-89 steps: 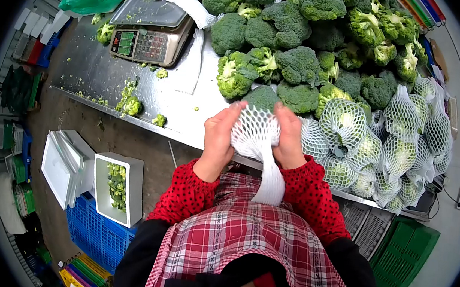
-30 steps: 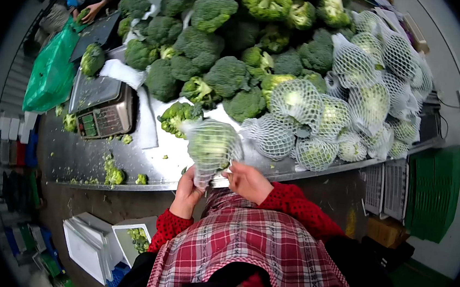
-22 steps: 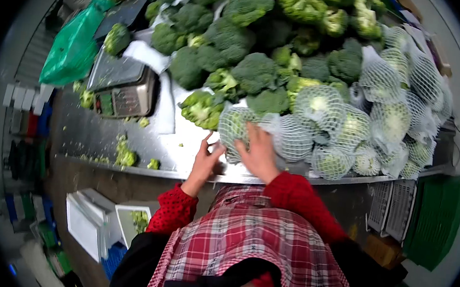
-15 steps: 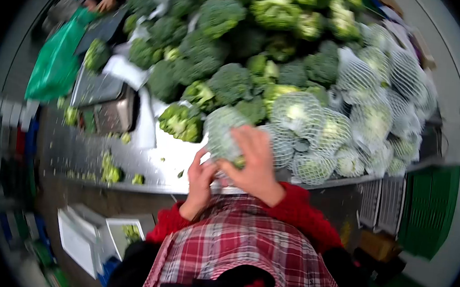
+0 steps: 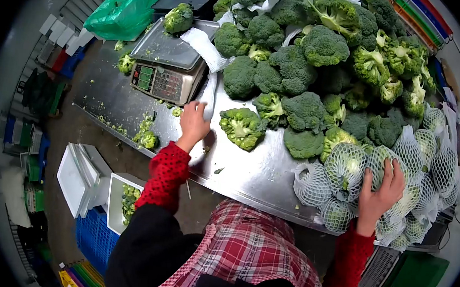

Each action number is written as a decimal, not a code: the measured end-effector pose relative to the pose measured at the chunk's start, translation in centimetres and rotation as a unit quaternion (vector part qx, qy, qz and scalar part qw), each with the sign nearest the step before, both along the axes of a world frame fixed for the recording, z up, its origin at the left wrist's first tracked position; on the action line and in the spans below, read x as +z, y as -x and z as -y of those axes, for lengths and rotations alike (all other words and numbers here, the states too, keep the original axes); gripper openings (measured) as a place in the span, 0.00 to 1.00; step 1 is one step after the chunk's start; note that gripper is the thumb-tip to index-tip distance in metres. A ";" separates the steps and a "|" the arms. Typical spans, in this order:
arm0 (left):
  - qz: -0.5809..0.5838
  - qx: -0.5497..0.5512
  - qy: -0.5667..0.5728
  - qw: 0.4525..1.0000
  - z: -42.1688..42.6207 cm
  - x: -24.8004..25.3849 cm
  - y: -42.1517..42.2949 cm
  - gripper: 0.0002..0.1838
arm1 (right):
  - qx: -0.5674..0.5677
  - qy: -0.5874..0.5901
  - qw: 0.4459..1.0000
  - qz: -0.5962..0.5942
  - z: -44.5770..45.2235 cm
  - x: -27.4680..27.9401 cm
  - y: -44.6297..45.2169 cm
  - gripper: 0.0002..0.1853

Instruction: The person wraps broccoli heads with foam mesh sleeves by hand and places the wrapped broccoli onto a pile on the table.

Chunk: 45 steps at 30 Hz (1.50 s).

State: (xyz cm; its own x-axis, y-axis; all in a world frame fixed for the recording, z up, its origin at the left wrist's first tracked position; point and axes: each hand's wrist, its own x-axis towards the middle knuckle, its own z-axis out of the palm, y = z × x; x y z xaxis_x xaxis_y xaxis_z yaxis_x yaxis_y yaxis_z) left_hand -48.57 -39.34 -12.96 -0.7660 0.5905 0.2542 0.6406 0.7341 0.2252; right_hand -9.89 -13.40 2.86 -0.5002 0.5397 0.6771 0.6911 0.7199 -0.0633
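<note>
My right hand (image 5: 381,192) is over the netted pile at the right, its fingers and thumb around a broccoli head in a white foam net (image 5: 380,156). Part of that head is hidden behind the fingers. Above the table's front part, my left hand (image 5: 194,124) holds nothing, its fingers bent and somewhat apart. Close to it are a hanging strip of white foam netting (image 5: 209,90) and the scale (image 5: 167,83). An unwrapped broccoli head (image 5: 242,128) lies stem up on the metal table (image 5: 222,170) between my hands.
Loose broccoli (image 5: 294,70) is heaped at the back. Netted heads (image 5: 343,167) crowd the right edge. A green plastic bag (image 5: 127,9) lies behind the scale, with broccoli scraps (image 5: 146,133) on the left. A white foam box (image 5: 121,202) stands below the table edge.
My hands have separated: the right moved right to the netted pile with the wrapped broccoli, the left went toward the scale and netting. My view has turned left.
</note>
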 end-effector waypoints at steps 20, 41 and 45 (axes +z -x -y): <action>0.395 -0.170 -0.377 0.820 5.1 12.6 -13.0 0.20 | 0.392 0.850 0.335 -0.112 15.8 -2.7 15.4 0.22; 0.677 -0.033 -0.482 0.556 0.5 10.6 -12.8 0.10 | 0.327 0.905 0.160 -0.219 16.7 -9.9 9.3 0.22; 0.762 -0.054 -0.310 0.566 4.9 9.3 -15.2 0.10 | 0.370 0.862 0.151 -0.312 12.3 -10.8 9.2 0.16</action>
